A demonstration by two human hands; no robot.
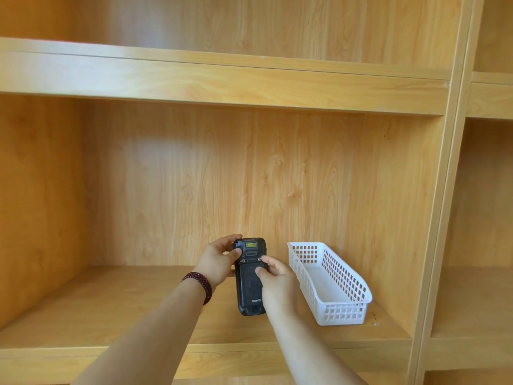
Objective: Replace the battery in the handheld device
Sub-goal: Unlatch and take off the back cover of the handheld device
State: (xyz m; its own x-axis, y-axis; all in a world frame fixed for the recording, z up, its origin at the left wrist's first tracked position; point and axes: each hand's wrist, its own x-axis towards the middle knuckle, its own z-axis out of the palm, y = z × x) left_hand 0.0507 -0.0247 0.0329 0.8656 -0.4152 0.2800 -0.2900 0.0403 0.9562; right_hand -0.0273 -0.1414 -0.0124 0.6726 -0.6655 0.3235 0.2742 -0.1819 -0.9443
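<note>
The black handheld device (249, 293) is held back side up above the wooden shelf (111, 309), its battery cover closed and a small yellow label near its top. My left hand (218, 262) grips its upper left edge, thumb on the top corner. My right hand (277, 284) holds the right side, with thumb and forefinger pressed at the latch area near the top of the cover. No loose battery is in view.
A white perforated plastic basket (344, 309) stands empty on the shelf just right of my hands. The cabinet has a shelf board above (222, 81) and a vertical divider (441, 218) at the right.
</note>
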